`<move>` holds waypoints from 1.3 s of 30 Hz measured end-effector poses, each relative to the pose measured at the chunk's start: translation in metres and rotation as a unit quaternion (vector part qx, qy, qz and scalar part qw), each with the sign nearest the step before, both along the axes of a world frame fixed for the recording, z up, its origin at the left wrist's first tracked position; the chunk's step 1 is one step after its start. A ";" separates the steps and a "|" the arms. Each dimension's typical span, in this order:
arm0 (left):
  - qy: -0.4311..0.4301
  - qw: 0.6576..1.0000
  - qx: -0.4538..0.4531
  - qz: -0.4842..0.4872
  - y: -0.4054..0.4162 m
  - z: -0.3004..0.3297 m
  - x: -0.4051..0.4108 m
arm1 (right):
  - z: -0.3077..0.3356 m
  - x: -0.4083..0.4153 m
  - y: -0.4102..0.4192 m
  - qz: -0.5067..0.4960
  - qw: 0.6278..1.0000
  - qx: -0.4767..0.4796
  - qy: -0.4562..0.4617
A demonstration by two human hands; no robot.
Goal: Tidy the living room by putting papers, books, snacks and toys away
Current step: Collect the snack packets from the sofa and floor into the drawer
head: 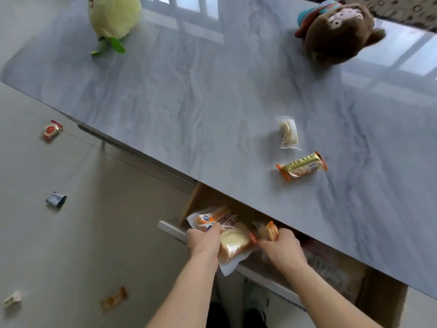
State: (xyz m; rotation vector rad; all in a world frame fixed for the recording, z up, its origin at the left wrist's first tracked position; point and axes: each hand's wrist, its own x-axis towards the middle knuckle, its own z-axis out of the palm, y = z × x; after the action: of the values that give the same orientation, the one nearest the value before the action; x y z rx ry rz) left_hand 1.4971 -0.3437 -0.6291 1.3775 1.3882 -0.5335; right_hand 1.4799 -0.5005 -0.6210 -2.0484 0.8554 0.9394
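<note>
Snacks going into the open drawer under the worktop edge.

Left hand [203, 240] grips the bread packet [227, 235], right hand [282, 248] clasps a small orange-wrapped snack [271, 230]; both sit over the drawer [170, 229]. Best lowered flat and pushed back, since the worktop [212, 110] overhangs just beyond the fingers. Two wrapped snacks lie further out, floor wrappers off to the left, toys at the far edge.

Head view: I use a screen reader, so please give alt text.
Two hands lower a bagged bread slice into an open drawer under a grey marble table; the right hand also grips a small snack. Snacks and two plush toys remain out.
</note>
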 end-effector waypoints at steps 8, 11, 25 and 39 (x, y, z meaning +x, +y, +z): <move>-0.114 0.990 0.069 -0.044 -0.018 0.016 0.013 | 0.000 -0.006 0.005 0.046 0.990 -0.086 -0.102; -0.237 0.960 0.128 -0.073 -0.026 0.032 0.021 | 0.014 -0.002 0.007 -0.025 0.977 -0.040 -0.209; -0.348 0.580 0.298 -0.674 -0.117 0.058 0.183 | 0.038 0.110 -0.071 0.186 0.901 -0.181 -0.348; -0.225 0.614 0.286 -0.701 -0.076 0.038 0.144 | 0.021 0.087 -0.080 0.230 0.914 -0.233 -0.238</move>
State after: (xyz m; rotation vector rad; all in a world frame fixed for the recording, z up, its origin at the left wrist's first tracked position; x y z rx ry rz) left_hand 1.6407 -0.4201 -0.5914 2.7913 -0.2963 -0.6134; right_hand 1.5674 -0.5807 -0.5995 -2.8118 0.3463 0.4307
